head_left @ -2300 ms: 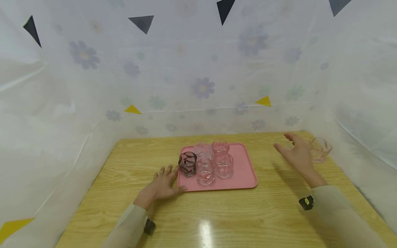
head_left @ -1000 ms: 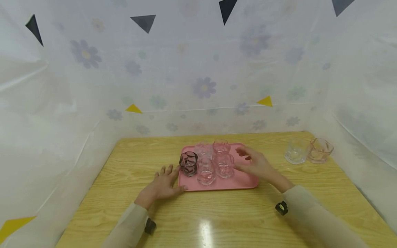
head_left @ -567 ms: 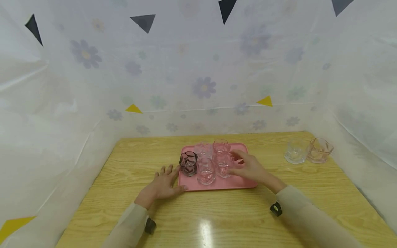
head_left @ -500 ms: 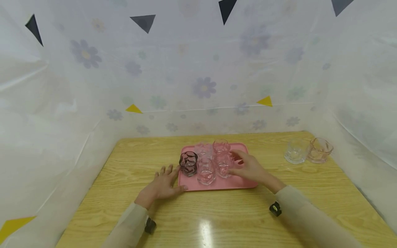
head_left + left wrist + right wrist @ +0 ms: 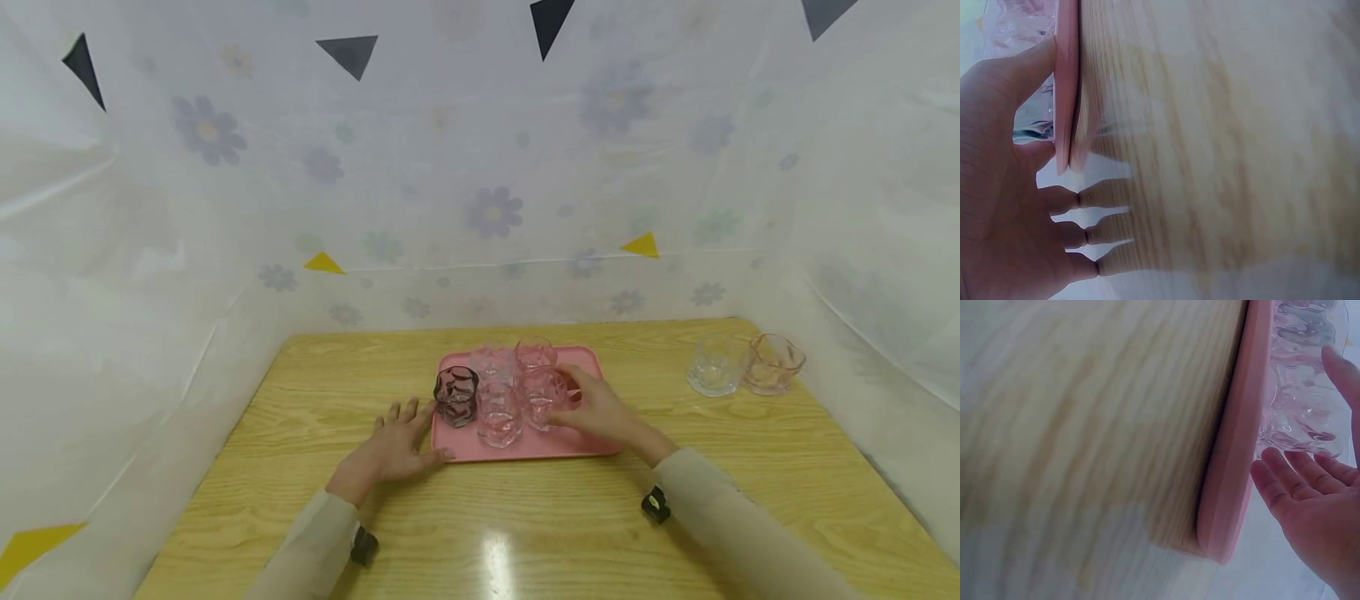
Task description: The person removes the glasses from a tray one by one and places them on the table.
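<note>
A pink tray [image 5: 585,433] sits on the wooden table, bearing several faceted glasses. My left hand [image 5: 397,448] lies spread at the tray's left edge, its thumb on the front corner and the other fingers on the table side. Next to it on the tray stands a dark tinted glass [image 5: 456,398]. My right hand [image 5: 600,408] is around the right-hand front clear glass [image 5: 542,400], thumb on the near side and fingers on its right. In the right wrist view, that glass [image 5: 1304,406] stands upright on the tray between thumb and fingers.
Another clear glass [image 5: 498,417] stands at the front middle of the tray. Behind are a clear glass [image 5: 491,360] and a pinkish glass [image 5: 535,354]. At the table's far right stand a clear glass [image 5: 714,367] and a pink-tinted glass [image 5: 772,364]. White plastic sheeting encloses the table.
My right hand has left the two glasses at the far right and come leftward to the front glass on the tray, closing in around it. The left hand has stayed in place.
</note>
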`<state>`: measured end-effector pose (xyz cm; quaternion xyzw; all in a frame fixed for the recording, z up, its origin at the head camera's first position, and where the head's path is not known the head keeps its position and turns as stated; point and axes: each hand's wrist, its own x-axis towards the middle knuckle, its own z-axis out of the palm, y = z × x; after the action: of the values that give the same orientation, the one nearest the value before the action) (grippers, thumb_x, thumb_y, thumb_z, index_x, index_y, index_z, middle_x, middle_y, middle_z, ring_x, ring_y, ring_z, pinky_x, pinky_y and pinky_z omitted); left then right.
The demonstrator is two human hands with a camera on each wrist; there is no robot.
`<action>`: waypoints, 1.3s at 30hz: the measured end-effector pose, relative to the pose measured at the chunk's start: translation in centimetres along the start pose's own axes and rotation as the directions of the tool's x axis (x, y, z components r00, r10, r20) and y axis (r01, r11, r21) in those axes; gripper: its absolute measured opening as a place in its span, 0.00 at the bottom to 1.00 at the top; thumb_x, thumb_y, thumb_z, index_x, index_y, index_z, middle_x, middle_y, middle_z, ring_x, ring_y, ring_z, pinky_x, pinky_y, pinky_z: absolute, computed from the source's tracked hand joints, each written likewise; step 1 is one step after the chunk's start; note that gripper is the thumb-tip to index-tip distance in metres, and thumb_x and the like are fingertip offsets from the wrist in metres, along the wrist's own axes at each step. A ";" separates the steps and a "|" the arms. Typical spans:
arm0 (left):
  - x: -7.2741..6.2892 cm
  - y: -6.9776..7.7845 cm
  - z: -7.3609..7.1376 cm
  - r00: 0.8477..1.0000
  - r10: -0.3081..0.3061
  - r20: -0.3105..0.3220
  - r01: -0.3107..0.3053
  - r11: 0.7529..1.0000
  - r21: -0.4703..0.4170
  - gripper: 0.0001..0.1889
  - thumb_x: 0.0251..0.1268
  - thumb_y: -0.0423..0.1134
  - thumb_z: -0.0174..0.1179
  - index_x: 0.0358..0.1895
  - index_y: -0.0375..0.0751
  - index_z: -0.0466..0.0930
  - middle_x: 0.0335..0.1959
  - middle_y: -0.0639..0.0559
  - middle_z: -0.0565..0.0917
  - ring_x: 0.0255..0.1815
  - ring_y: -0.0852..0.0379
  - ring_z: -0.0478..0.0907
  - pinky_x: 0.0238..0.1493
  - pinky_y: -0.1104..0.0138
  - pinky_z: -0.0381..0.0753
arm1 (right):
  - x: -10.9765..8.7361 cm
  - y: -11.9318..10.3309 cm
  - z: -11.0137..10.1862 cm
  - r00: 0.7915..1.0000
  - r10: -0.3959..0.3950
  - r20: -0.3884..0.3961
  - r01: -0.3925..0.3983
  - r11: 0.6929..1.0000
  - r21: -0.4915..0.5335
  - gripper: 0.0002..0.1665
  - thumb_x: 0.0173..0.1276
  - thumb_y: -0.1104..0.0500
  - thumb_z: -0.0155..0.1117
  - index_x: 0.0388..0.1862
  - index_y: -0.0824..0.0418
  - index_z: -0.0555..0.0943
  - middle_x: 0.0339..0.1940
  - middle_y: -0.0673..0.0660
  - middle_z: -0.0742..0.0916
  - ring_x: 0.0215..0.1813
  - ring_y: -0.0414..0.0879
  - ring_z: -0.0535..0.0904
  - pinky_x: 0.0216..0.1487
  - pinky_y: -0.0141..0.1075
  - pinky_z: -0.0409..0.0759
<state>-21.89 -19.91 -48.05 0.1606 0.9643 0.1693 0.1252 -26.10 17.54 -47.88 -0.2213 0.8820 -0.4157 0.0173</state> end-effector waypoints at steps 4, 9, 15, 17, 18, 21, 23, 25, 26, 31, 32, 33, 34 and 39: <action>0.0 0.0 0.1 1.000 -0.003 -0.001 0.003 1.000 0.003 0.51 0.71 0.72 0.57 0.88 0.51 0.49 0.86 0.29 0.50 0.85 0.21 0.42 0.79 0.25 0.43 | 0.1 0.1 0.3 1.000 0.005 -0.012 -0.005 1.000 -0.019 0.54 0.60 0.52 0.84 0.78 0.67 0.66 0.63 0.65 0.83 0.62 0.59 0.81 0.62 0.54 0.84; -0.1 0.1 0.0 1.000 -0.002 -0.005 0.002 1.000 -0.001 0.51 0.71 0.71 0.57 0.87 0.49 0.50 0.86 0.29 0.50 0.85 0.21 0.42 0.79 0.25 0.43 | 0.3 0.2 0.5 1.000 0.002 -0.028 -0.002 1.000 -0.012 0.54 0.58 0.50 0.85 0.76 0.67 0.68 0.61 0.64 0.85 0.61 0.58 0.82 0.63 0.55 0.84; 0.0 0.1 0.1 1.000 -0.003 -0.002 0.003 1.000 0.002 0.52 0.70 0.72 0.56 0.87 0.48 0.50 0.86 0.29 0.50 0.85 0.21 0.43 0.80 0.26 0.43 | 0.5 0.2 0.8 0.999 0.006 -0.048 -0.007 1.000 -0.012 0.54 0.57 0.48 0.86 0.75 0.68 0.69 0.59 0.63 0.85 0.58 0.55 0.83 0.61 0.51 0.85; 0.0 0.1 0.1 1.000 -0.005 0.000 0.005 1.000 0.006 0.52 0.70 0.72 0.56 0.87 0.48 0.50 0.86 0.29 0.50 0.85 0.21 0.43 0.80 0.26 0.43 | 0.4 0.0 0.9 0.998 0.000 -0.058 -0.001 1.000 -0.016 0.54 0.56 0.48 0.86 0.74 0.68 0.70 0.58 0.64 0.85 0.57 0.54 0.83 0.60 0.49 0.86; 0.0 0.1 0.1 1.000 -0.004 0.000 0.004 1.000 0.005 0.52 0.70 0.72 0.56 0.87 0.48 0.50 0.86 0.29 0.50 0.85 0.21 0.43 0.80 0.26 0.43 | 0.4 0.0 1.0 0.998 -0.007 -0.064 0.006 1.000 -0.017 0.53 0.57 0.48 0.86 0.73 0.69 0.70 0.57 0.64 0.85 0.56 0.55 0.83 0.59 0.49 0.86; 0.0 0.1 0.1 1.000 -0.003 -0.002 0.003 1.000 0.002 0.51 0.71 0.71 0.57 0.87 0.48 0.50 0.86 0.29 0.50 0.85 0.21 0.43 0.80 0.26 0.43 | 0.3 -0.3 1.0 0.996 -0.017 -0.086 0.016 1.000 -0.008 0.52 0.56 0.49 0.86 0.72 0.69 0.71 0.58 0.65 0.86 0.57 0.56 0.84 0.57 0.48 0.87; -0.1 0.2 0.0 1.000 0.000 -0.007 0.000 1.000 -0.004 0.51 0.71 0.71 0.57 0.87 0.47 0.51 0.85 0.28 0.50 0.85 0.21 0.43 0.79 0.25 0.43 | 0.2 -0.4 1.1 0.995 -0.024 -0.094 0.023 1.000 -0.009 0.51 0.56 0.50 0.86 0.72 0.70 0.71 0.58 0.67 0.85 0.57 0.58 0.84 0.56 0.49 0.87; -0.1 0.2 0.0 1.000 -0.002 -0.008 0.002 1.000 -0.004 0.51 0.70 0.71 0.57 0.87 0.47 0.51 0.85 0.28 0.51 0.85 0.21 0.43 0.79 0.25 0.43 | 0.2 -0.4 1.1 0.994 -0.027 -0.104 0.026 1.000 -0.007 0.51 0.56 0.51 0.86 0.72 0.70 0.71 0.58 0.67 0.85 0.58 0.59 0.84 0.56 0.49 0.87; -0.1 0.2 0.0 1.000 -0.002 -0.007 0.002 1.000 -0.002 0.51 0.70 0.71 0.57 0.87 0.47 0.51 0.85 0.28 0.51 0.85 0.21 0.43 0.79 0.26 0.43 | 0.2 -0.3 1.2 0.994 -0.029 -0.110 0.027 1.000 -0.014 0.51 0.56 0.51 0.86 0.71 0.70 0.72 0.58 0.67 0.86 0.58 0.59 0.84 0.56 0.49 0.87; 0.0 0.2 0.0 1.000 0.001 -0.012 -0.001 1.000 -0.004 0.51 0.71 0.71 0.58 0.87 0.47 0.51 0.85 0.27 0.51 0.84 0.21 0.44 0.79 0.25 0.43 | -0.2 -0.1 0.9 0.991 -0.007 -0.131 0.003 1.000 -0.029 0.49 0.55 0.51 0.86 0.69 0.69 0.73 0.55 0.67 0.87 0.56 0.59 0.85 0.53 0.48 0.88; 0.0 0.2 0.0 1.000 0.000 -0.012 0.000 1.000 -0.003 0.51 0.71 0.71 0.58 0.87 0.47 0.51 0.85 0.27 0.51 0.85 0.21 0.44 0.79 0.25 0.43 | -0.3 -0.1 0.7 0.991 0.001 -0.135 -0.005 1.000 -0.031 0.48 0.55 0.51 0.86 0.69 0.69 0.73 0.54 0.67 0.87 0.55 0.59 0.86 0.51 0.47 0.88; 0.0 0.2 0.0 1.000 -0.001 -0.012 0.001 1.000 -0.003 0.51 0.71 0.71 0.58 0.87 0.47 0.51 0.85 0.27 0.51 0.85 0.21 0.44 0.79 0.25 0.43 | -0.4 0.0 0.5 0.991 0.008 -0.137 -0.012 1.000 -0.027 0.48 0.55 0.51 0.86 0.69 0.69 0.73 0.54 0.67 0.87 0.54 0.58 0.86 0.50 0.46 0.89; 0.0 0.2 0.0 1.000 -0.002 -0.011 0.002 1.000 -0.001 0.51 0.71 0.71 0.58 0.87 0.47 0.51 0.85 0.27 0.51 0.85 0.21 0.44 0.79 0.25 0.43 | -0.5 0.0 0.3 0.990 0.016 -0.141 -0.019 1.000 -0.023 0.48 0.55 0.51 0.86 0.69 0.69 0.73 0.54 0.67 0.87 0.53 0.58 0.87 0.49 0.45 0.89; 0.0 0.2 0.0 1.000 -0.008 -0.008 0.008 1.000 0.001 0.51 0.70 0.71 0.58 0.87 0.48 0.51 0.85 0.28 0.51 0.85 0.21 0.43 0.79 0.26 0.43 | -0.9 0.5 -1.0 0.985 0.026 -0.171 -0.032 0.999 -0.031 0.47 0.56 0.51 0.85 0.68 0.69 0.73 0.54 0.67 0.86 0.47 0.53 0.86 0.44 0.35 0.88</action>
<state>-21.78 -19.71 -47.99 0.1561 0.9655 0.1691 0.1221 -25.70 18.94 -47.76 -0.1725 0.8902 -0.4181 -0.0558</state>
